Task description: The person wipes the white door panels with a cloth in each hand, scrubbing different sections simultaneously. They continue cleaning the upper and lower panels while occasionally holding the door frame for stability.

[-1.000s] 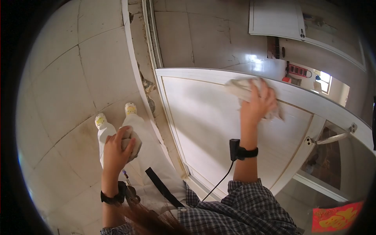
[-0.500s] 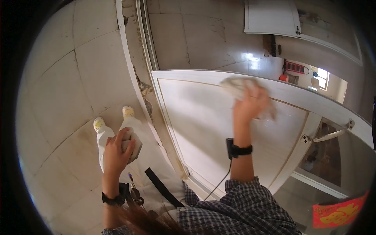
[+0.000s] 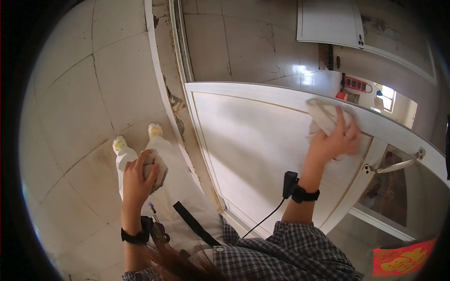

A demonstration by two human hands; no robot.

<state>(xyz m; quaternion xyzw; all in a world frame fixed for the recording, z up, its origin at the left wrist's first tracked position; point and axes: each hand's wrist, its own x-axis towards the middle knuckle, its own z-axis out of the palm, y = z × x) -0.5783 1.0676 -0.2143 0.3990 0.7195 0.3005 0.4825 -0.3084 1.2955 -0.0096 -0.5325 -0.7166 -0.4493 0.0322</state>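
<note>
My right hand presses a pale cloth against the upper right part of a white door panel, fingers spread over it and slightly blurred. A ring shows on one finger. Low in front of my legs, my left hand is closed around a bunched greyish-white cloth, apart from the door. To the right of my right hand, the curved door handle is fixed to the frame beside a glass pane.
A metal threshold track and a broken floor edge run beside the door. Pale floor tiles lie at left. Beyond stand another white door and a red ladder. A red paper decoration hangs lower right.
My right hand has slid the cloth to the right along the door panel, toward the handle side. My left hand has hardly moved and still grips its cloth.
</note>
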